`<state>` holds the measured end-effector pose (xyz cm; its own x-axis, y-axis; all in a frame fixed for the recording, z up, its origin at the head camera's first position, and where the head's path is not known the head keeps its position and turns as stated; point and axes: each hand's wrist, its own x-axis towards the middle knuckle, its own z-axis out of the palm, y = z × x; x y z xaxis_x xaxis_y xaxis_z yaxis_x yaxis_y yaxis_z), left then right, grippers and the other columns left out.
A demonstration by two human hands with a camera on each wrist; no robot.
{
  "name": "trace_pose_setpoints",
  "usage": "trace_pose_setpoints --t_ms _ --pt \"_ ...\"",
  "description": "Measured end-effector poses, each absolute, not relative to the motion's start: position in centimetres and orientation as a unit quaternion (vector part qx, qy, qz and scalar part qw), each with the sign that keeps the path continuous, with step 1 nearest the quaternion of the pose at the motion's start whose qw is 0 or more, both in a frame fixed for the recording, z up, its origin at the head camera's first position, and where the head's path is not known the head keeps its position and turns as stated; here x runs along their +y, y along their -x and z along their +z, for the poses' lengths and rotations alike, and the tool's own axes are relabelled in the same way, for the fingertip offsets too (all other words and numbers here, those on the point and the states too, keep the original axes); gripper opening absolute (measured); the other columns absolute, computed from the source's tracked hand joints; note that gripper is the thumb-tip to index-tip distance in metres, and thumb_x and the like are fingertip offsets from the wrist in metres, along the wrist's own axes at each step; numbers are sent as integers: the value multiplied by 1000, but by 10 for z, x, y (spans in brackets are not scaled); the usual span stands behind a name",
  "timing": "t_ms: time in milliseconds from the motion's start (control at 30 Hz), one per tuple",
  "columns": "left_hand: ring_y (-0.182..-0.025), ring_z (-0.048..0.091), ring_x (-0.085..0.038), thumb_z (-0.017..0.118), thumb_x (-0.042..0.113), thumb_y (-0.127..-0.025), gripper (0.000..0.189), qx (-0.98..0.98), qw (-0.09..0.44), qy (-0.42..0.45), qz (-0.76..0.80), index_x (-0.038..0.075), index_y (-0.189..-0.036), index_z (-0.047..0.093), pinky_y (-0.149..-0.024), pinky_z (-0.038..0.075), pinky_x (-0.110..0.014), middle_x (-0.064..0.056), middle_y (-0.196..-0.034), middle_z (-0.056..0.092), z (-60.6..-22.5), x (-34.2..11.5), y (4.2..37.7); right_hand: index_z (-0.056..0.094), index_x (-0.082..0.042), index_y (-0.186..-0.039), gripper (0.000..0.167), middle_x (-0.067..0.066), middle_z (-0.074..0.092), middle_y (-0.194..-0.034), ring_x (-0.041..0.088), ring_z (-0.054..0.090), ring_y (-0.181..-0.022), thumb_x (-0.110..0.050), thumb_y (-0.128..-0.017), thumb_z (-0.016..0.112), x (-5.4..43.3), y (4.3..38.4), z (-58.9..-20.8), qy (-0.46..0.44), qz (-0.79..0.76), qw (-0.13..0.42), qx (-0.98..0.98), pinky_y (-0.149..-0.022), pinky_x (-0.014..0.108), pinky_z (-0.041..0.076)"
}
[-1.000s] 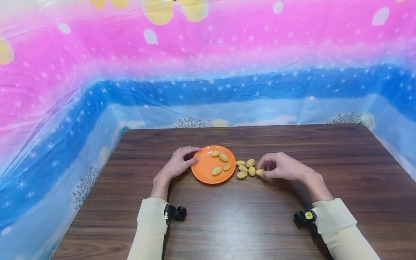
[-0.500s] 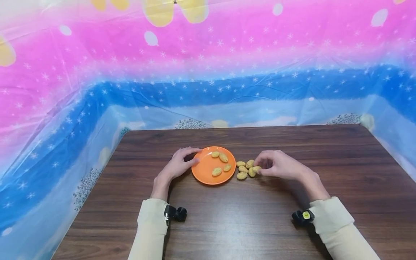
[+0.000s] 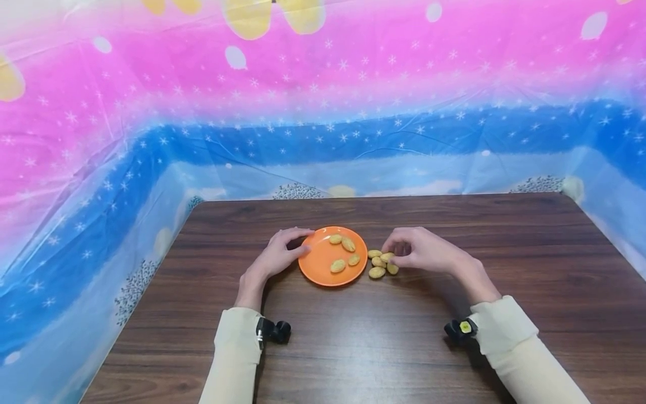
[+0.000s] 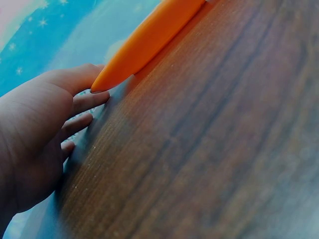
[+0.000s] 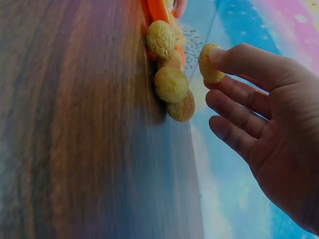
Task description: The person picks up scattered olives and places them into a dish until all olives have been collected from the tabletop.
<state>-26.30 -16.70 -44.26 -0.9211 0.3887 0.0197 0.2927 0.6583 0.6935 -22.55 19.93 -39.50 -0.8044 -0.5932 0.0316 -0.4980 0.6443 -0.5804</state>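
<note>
My left hand [image 3: 277,252] holds the left rim of a round orange plate [image 3: 315,269], thumb and fingers spread along its edge. In the left wrist view the plate [image 4: 149,40] shows edge-on at the fingertips. Several small, wrinkled, yellow oval pieces, like dried fruits, lie on the plate. My right hand [image 3: 429,249] pinches one such yellow oval piece [image 5: 211,63] between thumb and forefinger; in the right wrist view it is raised off the table, the other fingers loosely bent. Below and beside it, several more yellow pieces [image 3: 376,272] lie clustered by the plate's right rim.
Everything rests on a dark wood-grain table [image 3: 323,348]. A pink and blue patterned cloth [image 3: 323,112] hangs behind the table and along its sides. A small black camera [image 3: 275,331] sits at the left wrist, another camera [image 3: 459,330] at the right.
My right hand has picked up the rightmost yellow piece from the cluster and carried it left and up, over the other pieces. The left hand and plate stay in place.
</note>
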Motion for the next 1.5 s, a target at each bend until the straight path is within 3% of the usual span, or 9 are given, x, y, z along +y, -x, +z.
trace_pose_setpoints --t_ms 233,467,933,1233,1500 --pt "-150 25 -30 61 37 -98 43 909 65 -187 367 32 -141 56 -121 17 -61 0 -152 48 -444 -167 264 72 -21 -109 19 -9 65 -103 9 62 -85 -20 -91 70 189 229 -389 323 -283 81 899 -72 27 54" --pt "-150 27 -29 60 37 -98 43 910 61 -192 363 31 -141 56 -121 17 -60 -1 -151 49 -444 -167 265 73 -20 -108 19 -7 67 -105 11 63 -94 -16 -90 71 180 236 -385 342 -282 73 894 -84 37 55" --pt "-149 27 -28 61 39 -98 44 911 65 -185 363 34 -141 56 -120 21 -60 1 -152 48 -444 -167 264 73 -21 -107 16 -7 66 -105 9 63 -92 -21 -92 70 163 245 -379 371 -259 62 889 -82 31 55" --pt "-150 26 -25 61 39 -98 43 912 65 -183 363 34 -140 56 -123 12 -57 2 -151 49 -445 -167 265 73 -18 -112 21 -8 65 -108 11 62 -97 -24 -92 70 148 251 -372 376 -218 71 898 -88 34 53" --pt "-150 26 -26 61 39 -98 43 912 65 -185 361 33 -140 56 -123 12 -57 1 -151 49 -444 -168 265 73 -19 -112 20 -7 66 -107 16 61 -95 -25 -93 70 133 260 -372 392 -204 58 895 -85 33 51"
